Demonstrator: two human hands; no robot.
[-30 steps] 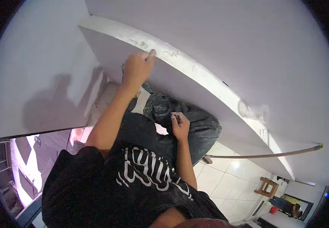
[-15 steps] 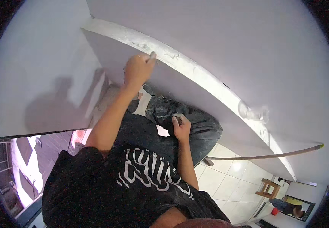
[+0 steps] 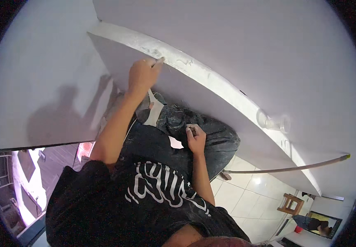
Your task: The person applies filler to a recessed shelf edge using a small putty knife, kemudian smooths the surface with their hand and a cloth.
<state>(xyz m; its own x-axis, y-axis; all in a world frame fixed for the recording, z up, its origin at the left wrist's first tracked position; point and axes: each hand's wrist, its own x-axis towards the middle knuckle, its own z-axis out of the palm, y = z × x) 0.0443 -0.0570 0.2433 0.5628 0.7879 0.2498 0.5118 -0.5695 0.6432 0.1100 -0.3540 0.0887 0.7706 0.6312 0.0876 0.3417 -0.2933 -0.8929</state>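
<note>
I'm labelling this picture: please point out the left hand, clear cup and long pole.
Left hand (image 3: 142, 77): head view, back of the hand.
Clear cup (image 3: 273, 123): head view, its side.
Long pole (image 3: 287, 168): head view, middle of shaft.

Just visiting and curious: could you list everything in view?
Ledge: one, white, across the centre
Walls: several, pale grey, around ledge
Shadow: one, grey, left wall
Clear container: apparently one, colourless, on ledge
Pole: one, brown, right
Wooden frame: one, brown, lower right
Tiled floor: one, white, lower right
Red object: one, red, lower right
Another person: one, dark-clothed, lower right
Shirt: one, black, lower centre
Trousers: one pair, dark, centre
Left grip: one, bare, at ledge's edge
Right grip: one, bare, on trousers
</note>
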